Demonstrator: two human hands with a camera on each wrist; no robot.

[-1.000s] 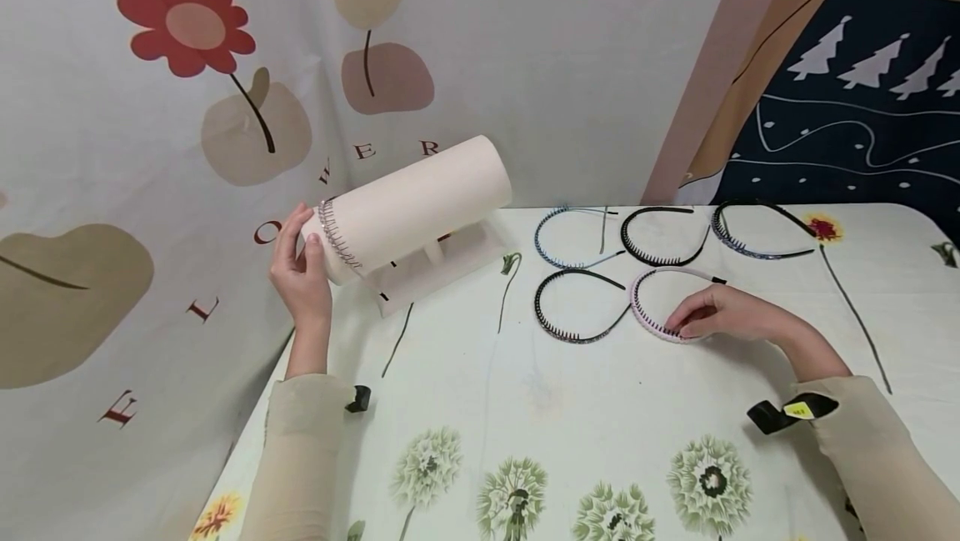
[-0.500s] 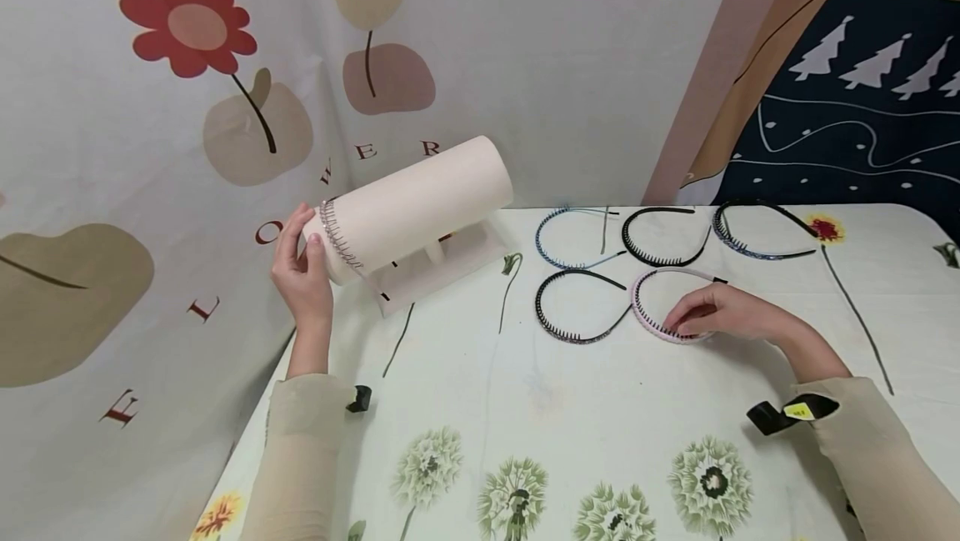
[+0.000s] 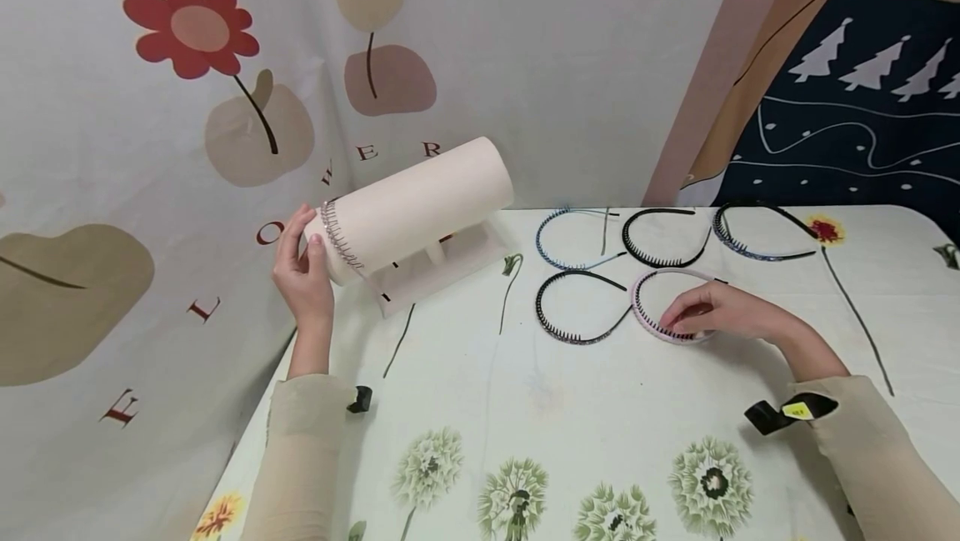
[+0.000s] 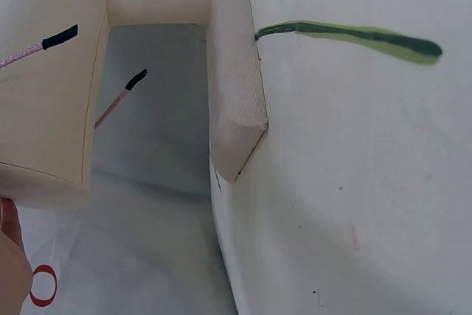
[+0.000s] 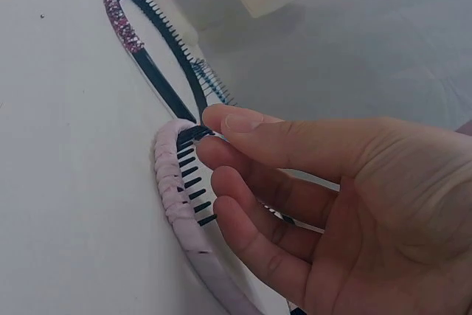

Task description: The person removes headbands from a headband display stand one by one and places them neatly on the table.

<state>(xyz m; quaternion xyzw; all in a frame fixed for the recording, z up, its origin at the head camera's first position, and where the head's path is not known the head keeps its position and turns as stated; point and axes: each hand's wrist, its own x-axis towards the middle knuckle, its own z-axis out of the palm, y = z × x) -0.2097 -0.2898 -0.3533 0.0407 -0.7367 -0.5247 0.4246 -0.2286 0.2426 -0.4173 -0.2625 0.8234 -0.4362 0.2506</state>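
Note:
In the head view my left hand [image 3: 303, 278] rests at the near-left end of a cream padded headband stand [image 3: 420, 199], thumb and fingers touching that end. A headband with silvery teeth [image 3: 341, 237] sits around the roll beside them. My right hand [image 3: 720, 312] is at the pink headband [image 3: 641, 308] on the table. In the right wrist view its loosely bent fingers [image 5: 243, 219] are on the toothed inner side of the pink wrapped band, thumb and index tips close to the teeth. Whether they touch is hard to tell.
Around the pink headband lie a black glittery one [image 3: 543, 312], a blue one [image 3: 542, 245], a black one [image 3: 628, 241] and a dark one with blue glitter [image 3: 765, 255]. A flower-printed cloth [image 3: 585, 399] covers the table. A printed curtain [image 3: 562, 66] hangs behind.
Both hands keep nearly the same places. The right fingers shift only slightly at the pink headband, and the stand stays put.

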